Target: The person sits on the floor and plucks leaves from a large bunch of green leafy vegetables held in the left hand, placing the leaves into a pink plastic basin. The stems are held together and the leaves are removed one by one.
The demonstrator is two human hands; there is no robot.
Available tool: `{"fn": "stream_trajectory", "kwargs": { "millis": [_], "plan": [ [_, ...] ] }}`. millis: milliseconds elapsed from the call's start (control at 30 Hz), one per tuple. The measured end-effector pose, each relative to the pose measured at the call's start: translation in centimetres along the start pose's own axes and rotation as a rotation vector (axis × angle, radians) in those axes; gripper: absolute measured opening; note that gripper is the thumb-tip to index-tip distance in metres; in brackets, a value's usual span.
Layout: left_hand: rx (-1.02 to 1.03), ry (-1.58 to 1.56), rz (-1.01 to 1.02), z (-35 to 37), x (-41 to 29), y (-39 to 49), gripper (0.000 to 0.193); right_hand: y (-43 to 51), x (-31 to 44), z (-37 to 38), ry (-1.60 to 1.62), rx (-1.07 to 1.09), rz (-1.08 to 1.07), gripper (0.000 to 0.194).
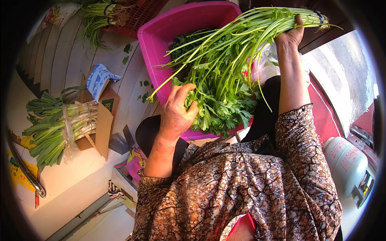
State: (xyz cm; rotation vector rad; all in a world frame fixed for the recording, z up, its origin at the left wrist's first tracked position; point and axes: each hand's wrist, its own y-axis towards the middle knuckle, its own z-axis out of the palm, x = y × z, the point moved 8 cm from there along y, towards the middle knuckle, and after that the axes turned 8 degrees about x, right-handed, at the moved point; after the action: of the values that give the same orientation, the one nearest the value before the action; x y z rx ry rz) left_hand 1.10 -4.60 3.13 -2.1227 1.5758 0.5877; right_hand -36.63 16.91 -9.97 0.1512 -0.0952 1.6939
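My right hand [291, 34] grips a bunch of leafy celery [256, 27] near its root end, where a dark blue band ties the stalks. The long green stalks slant down to the left over a magenta plastic tub [153, 39]. Their leaves [223, 111] hang at the tub's near side, between my knees. At those leaves, my left hand [178, 111] has its fingers and thumb curled around some of the greenery; its fingertips are partly hidden. Darker leaves [184, 45] lie inside the tub under the bunch.
Left, tied leeks [57, 129] lie against a cardboard box [105, 129]. Banded green bunches with roots [116, 13] rest by a red plastic crate [141, 18]. Leaf scraps [126, 52] dot the floor. A clear plastic bag [267, 64] is beside the tub, a gas cylinder [346, 164] at right.
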Motion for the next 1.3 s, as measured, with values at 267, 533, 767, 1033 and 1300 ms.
{"fn": "stream_trajectory", "kwargs": {
  "millis": [267,533,767,1033,1300],
  "plan": [
    [0.337,-0.190,0.052,2.7,2.2,0.6,0.020,0.6,-0.1,-1.0,-0.069,0.002,0.014,0.035],
    [0.258,-0.467,0.064,1.1,3.1,-0.8,0.014,1.3,1.3,-2.3,-0.081,-0.025,-0.025,0.036],
    [0.194,-0.702,-0.053,1.4,3.2,-1.2,0.026,1.5,1.4,-2.9,-0.092,-0.055,-0.048,0.038],
    [0.614,-1.398,-0.210,5.1,2.4,-1.9,0.035,1.2,1.0,-2.2,-0.107,-0.010,-0.017,0.039],
    [0.305,-1.819,-0.362,7.0,2.8,-2.1,0.030,1.7,1.0,-3.1,-0.082,-0.025,-0.005,0.040]
  ]
}}
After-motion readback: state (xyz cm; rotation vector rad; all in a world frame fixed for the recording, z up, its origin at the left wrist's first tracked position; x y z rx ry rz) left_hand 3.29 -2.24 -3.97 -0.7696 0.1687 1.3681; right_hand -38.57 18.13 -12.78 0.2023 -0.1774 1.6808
